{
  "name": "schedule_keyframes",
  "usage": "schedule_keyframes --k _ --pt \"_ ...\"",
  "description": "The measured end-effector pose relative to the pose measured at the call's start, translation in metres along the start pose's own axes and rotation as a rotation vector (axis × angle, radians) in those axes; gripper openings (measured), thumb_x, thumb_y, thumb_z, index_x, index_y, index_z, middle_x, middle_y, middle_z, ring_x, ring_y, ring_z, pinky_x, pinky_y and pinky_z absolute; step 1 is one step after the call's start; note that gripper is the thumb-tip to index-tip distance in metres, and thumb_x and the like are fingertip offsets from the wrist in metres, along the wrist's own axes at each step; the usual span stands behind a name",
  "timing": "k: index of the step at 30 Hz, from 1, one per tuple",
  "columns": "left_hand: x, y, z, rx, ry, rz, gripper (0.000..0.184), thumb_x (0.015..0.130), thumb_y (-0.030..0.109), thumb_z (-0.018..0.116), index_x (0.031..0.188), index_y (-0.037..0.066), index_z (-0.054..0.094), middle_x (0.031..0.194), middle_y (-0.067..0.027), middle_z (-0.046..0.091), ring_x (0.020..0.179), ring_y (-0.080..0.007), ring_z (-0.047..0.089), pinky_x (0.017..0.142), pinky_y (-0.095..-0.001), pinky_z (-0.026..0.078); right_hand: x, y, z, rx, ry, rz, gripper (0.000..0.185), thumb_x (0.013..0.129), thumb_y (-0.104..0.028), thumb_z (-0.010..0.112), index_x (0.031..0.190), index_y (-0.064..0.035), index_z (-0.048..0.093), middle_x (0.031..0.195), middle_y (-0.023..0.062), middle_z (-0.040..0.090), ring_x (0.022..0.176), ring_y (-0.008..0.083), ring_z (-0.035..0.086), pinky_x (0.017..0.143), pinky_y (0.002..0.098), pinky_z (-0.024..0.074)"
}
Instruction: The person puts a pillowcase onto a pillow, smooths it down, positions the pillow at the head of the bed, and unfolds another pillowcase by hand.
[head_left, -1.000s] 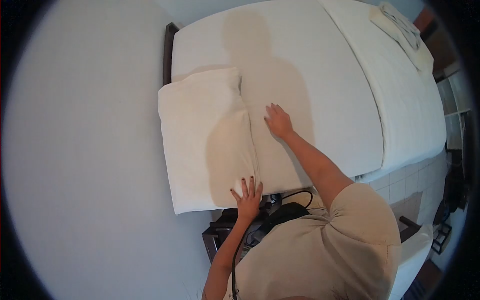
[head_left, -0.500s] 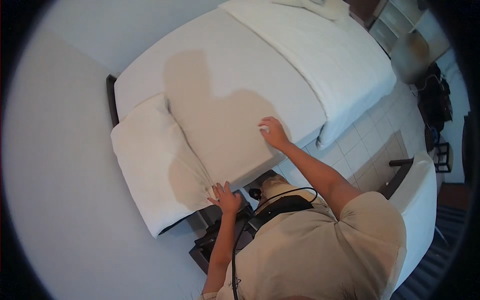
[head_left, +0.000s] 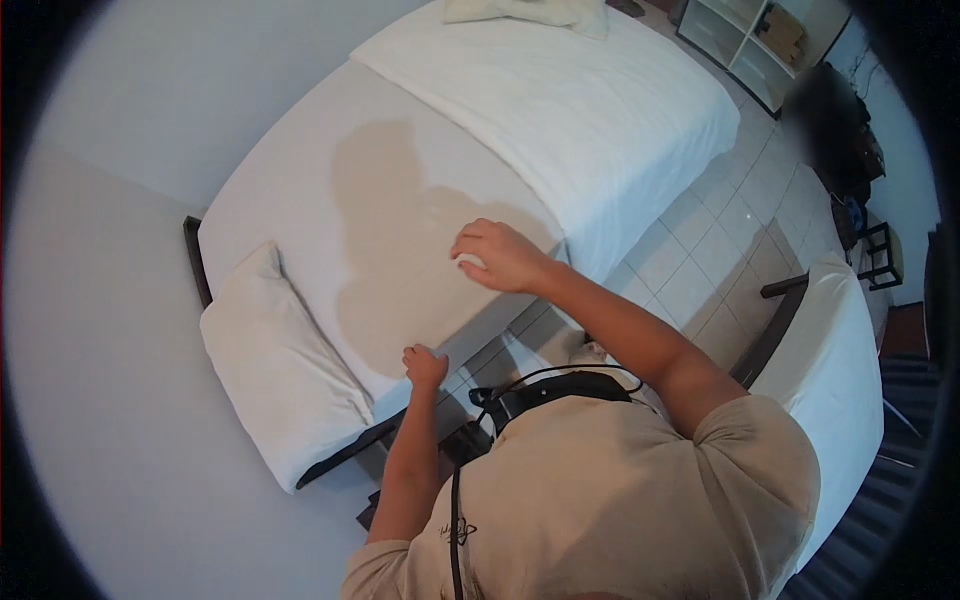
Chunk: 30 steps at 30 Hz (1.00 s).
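My right hand (head_left: pixel 495 258) is over the near side of the bed, its fingers loosely bent and apart with nothing between them. At the near edge of the mattress, my left hand (head_left: pixel 426 366) is by the fitted white sheet (head_left: pixel 300 180), fingers bent and partly apart. Whether it presses on the sheet cannot be made out. Left of that hand lies a white pillow (head_left: pixel 275 370) at the head of the bed. A white blanket (head_left: pixel 590 110) covers the foot end, with another pillow (head_left: pixel 530 12) on top at the far side.
A second white-covered bed (head_left: pixel 835 400) with a dark frame is close on my right. Tiled floor (head_left: pixel 690 240) runs between the beds. A white shelf unit (head_left: pixel 745 40) stands at the back right. Dark furniture is partly hidden below my left arm.
My left hand has left the pillow's corner and moved along the mattress edge. My right hand is further left in view. The camera view has shifted, and the beds appear displaced.
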<state>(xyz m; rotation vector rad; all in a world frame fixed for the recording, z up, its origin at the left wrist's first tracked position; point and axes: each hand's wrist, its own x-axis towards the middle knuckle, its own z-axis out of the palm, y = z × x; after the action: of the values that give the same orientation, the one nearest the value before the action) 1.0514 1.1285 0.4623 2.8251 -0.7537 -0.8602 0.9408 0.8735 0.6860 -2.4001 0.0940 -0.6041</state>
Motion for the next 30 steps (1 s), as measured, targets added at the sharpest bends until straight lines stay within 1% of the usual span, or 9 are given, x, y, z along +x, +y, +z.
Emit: schedule_keyframes --k 7,9,12,15,17,22,25,28,30 --pt "0.073 0.153 0.037 0.039 -0.088 0.200 0.042 0.073 0.030 0.069 0.102 0.000 0.061 0.096 -0.0117 0.060 0.098 -0.0334 0.056 0.089 -0.0462 0.046 -0.131 0.172 -0.116 -0.096 -0.081 0.444 0.022 0.077 -0.014 0.058 0.096 -0.0056 0.065 0.096 0.0128 0.064 0.096 0.0322 0.059 0.085 0.0414 0.0482" --pt "0.089 0.209 0.035 -0.701 -0.272 0.124 0.028 0.075 0.028 0.070 0.091 0.005 0.066 0.078 -0.0036 0.059 0.077 -0.0234 0.059 0.078 -0.0423 0.048 -0.153 0.197 -0.155 -0.099 -0.085 0.546 0.023 0.077 -0.014 0.057 0.097 -0.0049 0.065 0.097 0.0138 0.064 0.095 0.0327 0.060 0.086 0.0415 0.0482" --pt "0.086 0.303 0.029 -1.061 -0.384 -0.013 0.026 0.083 0.028 0.065 0.097 0.006 0.064 0.072 -0.0007 0.054 0.063 -0.0130 0.051 0.059 -0.0313 0.043 -0.178 0.240 -0.216 -0.079 -0.165 0.731 0.025 0.078 -0.014 0.055 0.100 -0.0045 0.064 0.097 0.0161 0.066 0.096 0.0331 0.061 0.086 0.0421 0.0484" --pt "0.099 0.371 0.029 -1.316 -0.328 -0.127 0.028 0.082 0.032 0.069 0.085 0.005 0.064 0.067 -0.0013 0.053 0.056 -0.0136 0.049 0.050 -0.0294 0.039 -0.173 0.286 -0.260 -0.203 -0.144 0.716 0.028 0.076 -0.010 0.057 0.102 -0.0028 0.064 0.089 0.0143 0.068 0.083 0.0311 0.065 0.075 0.0388 0.0513" --pt "0.109 0.387 0.033 -1.210 -0.273 -0.143 0.031 0.079 0.036 0.072 0.076 0.007 0.061 0.062 -0.0003 0.051 0.055 -0.0129 0.048 0.051 -0.0287 0.039 -0.165 0.318 -0.286 -0.169 -0.242 0.807 0.034 0.076 -0.012 0.056 0.109 -0.0054 0.061 0.104 0.0177 0.065 0.103 0.0328 0.060 0.089 0.0424 0.0478" --pt "0.146 0.372 0.072 -0.835 0.048 -0.145 0.043 0.072 0.036 0.079 0.054 0.007 0.053 0.055 -0.0010 0.051 0.051 -0.0134 0.046 0.049 -0.0316 0.036 -0.146 0.425 -0.340 -0.289 -0.285 0.827 0.040 0.078 -0.012 0.056 0.118 -0.0069 0.057 0.113 0.0181 0.062 0.108 0.0326 0.057 0.093 0.0417 0.0463" --pt "0.141 0.374 0.060 -1.016 -0.037 -0.224 0.039 0.073 0.033 0.077 0.058 0.005 0.054 0.048 -0.0006 0.046 0.046 -0.0142 0.046 0.047 -0.0315 0.038 -0.129 0.488 -0.370 -0.353 -0.305 0.799 0.045 0.079 -0.012 0.056 0.125 -0.0088 0.053 0.117 0.0171 0.059 0.112 0.0328 0.055 0.095 0.0424 0.0457" --pt "0.152 0.392 0.057 -0.878 -0.135 -0.394 0.032 0.071 0.027 0.078 0.078 0.002 0.059 0.063 -0.0061 0.057 0.064 -0.0181 0.057 0.056 -0.0337 0.045 -0.126 0.539 -0.408 -0.359 -0.411 0.917 0.056 0.081 -0.011 0.055 0.136 -0.0144 0.044 0.130 0.0133 0.049 0.122 0.0312 0.048 0.097 0.0471 0.0444" --pt "0.175 0.449 0.045 -0.408 0.327 -0.873 0.049 0.067 0.019 0.077 0.107 0.001 0.055 0.102 -0.0126 0.060 0.095 -0.0236 0.057 0.072 -0.0395 0.048 -0.127 0.560 -0.439 -0.441 -0.468 0.895 0.058 0.081 -0.012 0.056 0.137 -0.0172 0.042 0.137 0.0128 0.043 0.127 0.0314 0.042 0.098 0.0482 0.0437"
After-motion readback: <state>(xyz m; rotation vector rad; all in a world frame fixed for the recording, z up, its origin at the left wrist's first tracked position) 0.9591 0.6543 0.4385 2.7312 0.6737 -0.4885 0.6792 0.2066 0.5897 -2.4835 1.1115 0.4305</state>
